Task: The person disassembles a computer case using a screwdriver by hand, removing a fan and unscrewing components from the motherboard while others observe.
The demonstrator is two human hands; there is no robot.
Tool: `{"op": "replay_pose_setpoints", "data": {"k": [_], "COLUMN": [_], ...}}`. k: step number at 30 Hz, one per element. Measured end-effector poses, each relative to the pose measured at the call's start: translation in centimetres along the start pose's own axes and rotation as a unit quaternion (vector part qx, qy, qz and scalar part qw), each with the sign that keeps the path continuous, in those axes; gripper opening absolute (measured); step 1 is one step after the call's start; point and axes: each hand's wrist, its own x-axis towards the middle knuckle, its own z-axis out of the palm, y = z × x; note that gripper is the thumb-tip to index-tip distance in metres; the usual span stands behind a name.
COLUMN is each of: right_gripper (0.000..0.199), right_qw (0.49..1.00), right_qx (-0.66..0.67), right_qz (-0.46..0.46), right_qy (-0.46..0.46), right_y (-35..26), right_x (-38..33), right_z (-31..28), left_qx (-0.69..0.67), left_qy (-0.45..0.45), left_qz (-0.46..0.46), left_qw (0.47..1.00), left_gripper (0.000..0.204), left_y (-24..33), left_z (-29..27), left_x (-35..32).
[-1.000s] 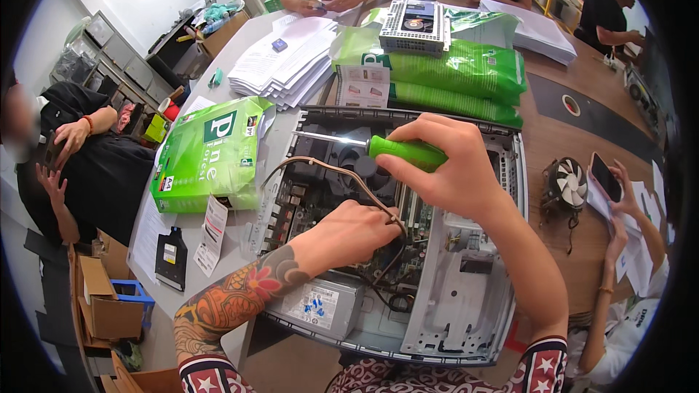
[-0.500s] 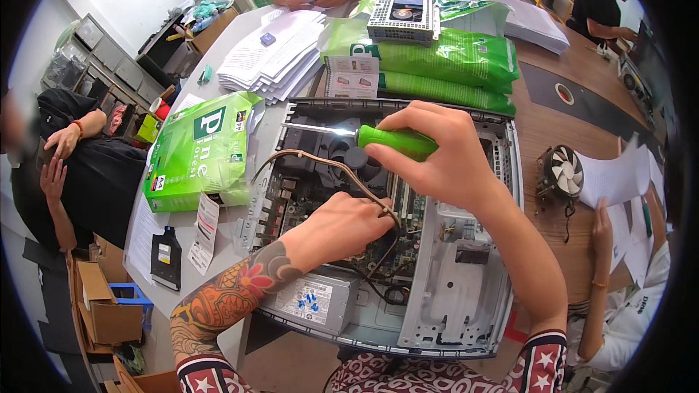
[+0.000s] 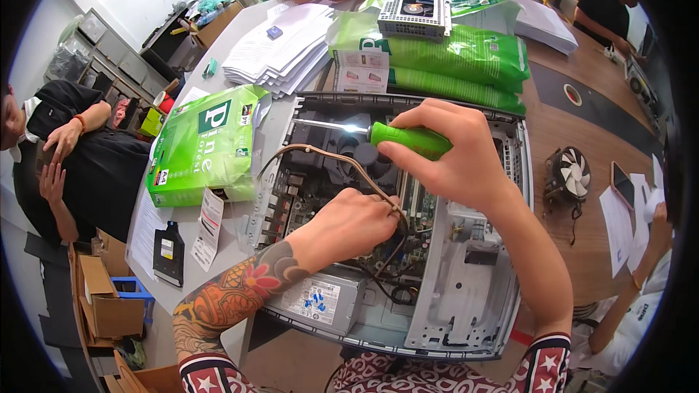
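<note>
An open desktop computer case (image 3: 466, 320) lies flat on the table in front of me. My right hand (image 3: 455, 153) hovers over its middle and grips a green-handled screwdriver (image 3: 408, 138), whose shiny shaft points left. My left hand (image 3: 357, 222) reaches down onto the motherboard (image 3: 306, 182) with its fingers closed around a brown cable (image 3: 320, 151) that loops up over the fan area. A silver power supply (image 3: 320, 302) sits at the case's near left corner.
Green paper reams (image 3: 204, 145) lie left of the case, more (image 3: 466, 54) behind it under a drive cage (image 3: 415, 11). A cooler fan (image 3: 571, 175) rests at right. Stacked papers (image 3: 277, 54), a black drive (image 3: 169, 251). Other people sit around the table.
My right hand has turned the screwdriver so its shaft now shows, pointing left. My left hand stays on the cable inside the case.
</note>
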Motion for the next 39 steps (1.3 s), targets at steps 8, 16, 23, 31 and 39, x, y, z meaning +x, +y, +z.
{"op": "replay_pose_setpoints", "data": {"k": [8, 16, 23, 31, 39], "right_gripper": [0.027, 0.031, 0.039, 0.03, 0.026], "right_qw": [1.0, 0.989, 0.976, 0.937, 0.926], "right_qx": [0.019, 0.086, 0.184, -0.059, -0.194], "right_qz": [-0.006, 0.117, 0.068, -0.061, -0.015], "right_qy": [0.01, -0.01, -0.09, -0.34, -0.324], "right_y": [0.6, -0.8, -3.6, -9.1, -7.0], "right_x": [0.1, 0.5, 2.7, 3.3, 2.3], "right_z": [-0.1, -2.1, -7.7, -7.4, -3.3], "left_qx": [-0.023, -0.111, -0.306, -0.31, -0.311], "left_qy": [0.019, -0.001, 0.14, 0.139, 0.165], "left_qz": [-0.006, -0.02, -0.05, -0.065, -0.025], "left_qw": [1.0, 0.994, 0.94, 0.938, 0.936], "left_gripper": [0.016, 0.019, 0.015, 0.013, 0.016], "left_y": [-0.3, -1.3, -5.0, -4.9, -4.1], "left_z": [0.8, -1.5, -1.5, -1.6, -1.4], "left_x": [0.1, -1.0, -3.2, -2.4, -2.6]}}
